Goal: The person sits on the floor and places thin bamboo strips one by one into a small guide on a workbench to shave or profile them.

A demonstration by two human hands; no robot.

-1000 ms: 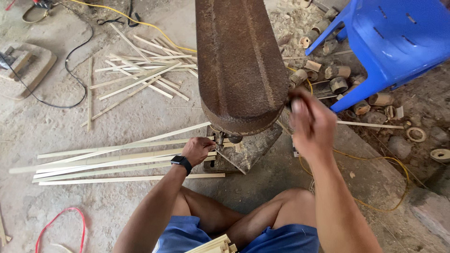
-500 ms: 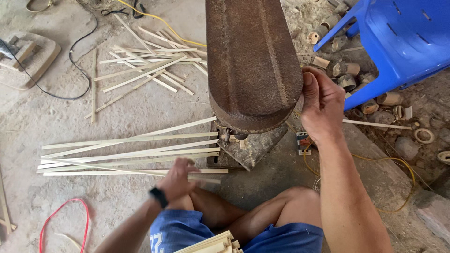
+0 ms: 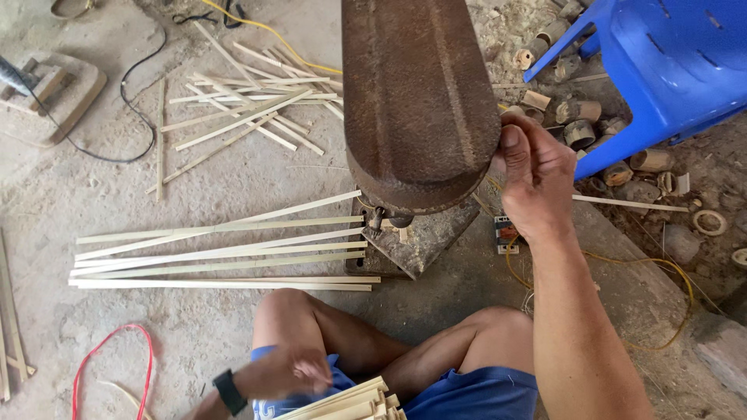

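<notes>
Machine cover [image 3: 416,93]: rusty brown, rounded end.
Right hand [image 3: 537,175]: fingers curled against its edge.
Left hand [image 3: 284,373]: blurred, grip unclear, beside strip bundle [image 3: 350,400].
Floor [image 3: 233,334]: dusty concrete.

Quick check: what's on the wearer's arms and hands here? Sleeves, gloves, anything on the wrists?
Both arms are bare, with no sleeves in view and no gloves. The left hand is motion-blurred; a black watch with a dark band sits on that wrist. The right hand and its forearm carry nothing: no watch or band, and no rings that show.
</notes>
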